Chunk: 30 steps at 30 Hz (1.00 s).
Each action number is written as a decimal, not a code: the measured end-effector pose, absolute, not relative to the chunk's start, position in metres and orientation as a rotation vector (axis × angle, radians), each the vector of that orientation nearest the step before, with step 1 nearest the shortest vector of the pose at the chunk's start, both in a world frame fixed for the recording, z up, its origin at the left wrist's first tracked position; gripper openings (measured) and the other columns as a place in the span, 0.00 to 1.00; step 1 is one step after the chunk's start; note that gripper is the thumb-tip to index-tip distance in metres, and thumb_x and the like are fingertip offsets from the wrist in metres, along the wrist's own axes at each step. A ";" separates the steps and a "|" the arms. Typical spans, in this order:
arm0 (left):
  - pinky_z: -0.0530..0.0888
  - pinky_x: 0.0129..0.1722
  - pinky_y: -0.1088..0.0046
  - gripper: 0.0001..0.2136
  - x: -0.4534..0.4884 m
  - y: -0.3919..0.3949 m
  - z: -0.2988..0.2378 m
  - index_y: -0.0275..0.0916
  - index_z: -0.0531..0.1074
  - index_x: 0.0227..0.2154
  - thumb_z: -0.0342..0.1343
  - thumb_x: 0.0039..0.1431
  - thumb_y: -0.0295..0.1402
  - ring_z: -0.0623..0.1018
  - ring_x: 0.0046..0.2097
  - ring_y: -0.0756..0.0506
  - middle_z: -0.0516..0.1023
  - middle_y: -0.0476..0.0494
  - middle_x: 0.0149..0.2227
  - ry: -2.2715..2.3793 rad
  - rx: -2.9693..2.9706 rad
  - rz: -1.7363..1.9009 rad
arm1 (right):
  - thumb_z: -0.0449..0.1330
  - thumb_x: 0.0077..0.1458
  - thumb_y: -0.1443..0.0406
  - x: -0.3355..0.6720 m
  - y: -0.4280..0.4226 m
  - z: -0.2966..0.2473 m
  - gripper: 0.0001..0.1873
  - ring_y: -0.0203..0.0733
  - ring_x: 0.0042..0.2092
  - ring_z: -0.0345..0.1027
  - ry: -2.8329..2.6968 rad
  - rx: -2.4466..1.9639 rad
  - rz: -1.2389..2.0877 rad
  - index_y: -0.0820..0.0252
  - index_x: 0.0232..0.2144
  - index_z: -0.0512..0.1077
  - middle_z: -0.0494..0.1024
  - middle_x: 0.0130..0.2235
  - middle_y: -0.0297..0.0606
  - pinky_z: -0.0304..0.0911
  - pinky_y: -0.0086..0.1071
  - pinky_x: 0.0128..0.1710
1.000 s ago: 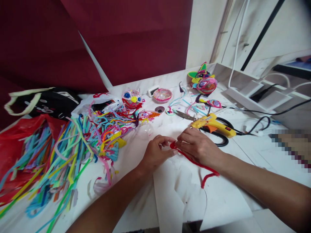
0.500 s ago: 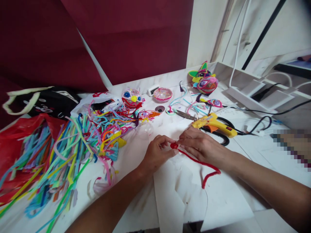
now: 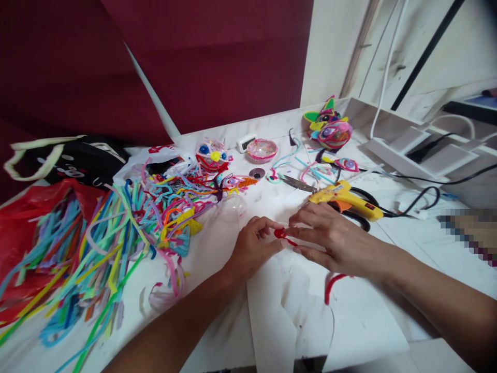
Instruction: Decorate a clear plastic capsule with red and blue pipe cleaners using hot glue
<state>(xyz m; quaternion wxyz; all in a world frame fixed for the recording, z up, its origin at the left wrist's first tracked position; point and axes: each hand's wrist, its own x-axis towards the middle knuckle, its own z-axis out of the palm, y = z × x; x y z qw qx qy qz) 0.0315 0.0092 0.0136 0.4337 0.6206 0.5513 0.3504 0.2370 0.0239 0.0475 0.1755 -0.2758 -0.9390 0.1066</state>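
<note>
A red pipe cleaner (image 3: 279, 233) has one end wound into a small tight coil, pinched between the thumb and forefinger of my left hand (image 3: 254, 246). My right hand (image 3: 330, 235) is just to the right, its fingers apart, with one fingertip at or very close to the coil's edge. The pipe cleaner's tail runs beneath the right hand, which hides its middle, and the bent free end shows below the palm. Beyond that hand, a yellow hot glue gun (image 3: 345, 199) lies on its side close to the fingers.
A pile of coloured pipe cleaners (image 3: 97, 259) spreads across the left, beside a red plastic bag (image 3: 23, 207). Pliers (image 3: 297, 183), a clear half-shell (image 3: 232, 206), a pink-rimmed bowl (image 3: 262, 150) and decorated balls (image 3: 212, 155) stand farther back. White sheets (image 3: 272, 316) cover the front.
My right hand has spread its fingers and shifted over the pipe cleaner's tail, covering more of it. My left hand keeps its pinch on the coil. The view has shifted slightly.
</note>
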 end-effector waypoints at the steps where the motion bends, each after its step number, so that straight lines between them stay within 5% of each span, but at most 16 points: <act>1: 0.62 0.29 0.77 0.11 0.032 0.009 0.014 0.41 0.75 0.34 0.64 0.44 0.31 0.63 0.28 0.53 0.63 0.53 0.27 1.376 1.552 0.874 | 0.52 0.60 0.61 0.237 0.024 0.047 0.14 0.46 0.44 0.62 -2.666 -0.778 0.273 0.57 0.45 0.73 0.73 0.43 0.44 0.56 0.42 0.43; 30: 0.76 0.45 0.67 0.07 0.019 0.009 0.015 0.37 0.73 0.39 0.52 0.60 0.25 0.77 0.45 0.45 0.79 0.41 0.41 0.999 2.753 1.115 | 0.51 0.62 0.64 0.233 0.025 0.047 0.13 0.45 0.42 0.60 -2.665 -0.721 0.037 0.59 0.39 0.76 0.75 0.37 0.43 0.52 0.40 0.41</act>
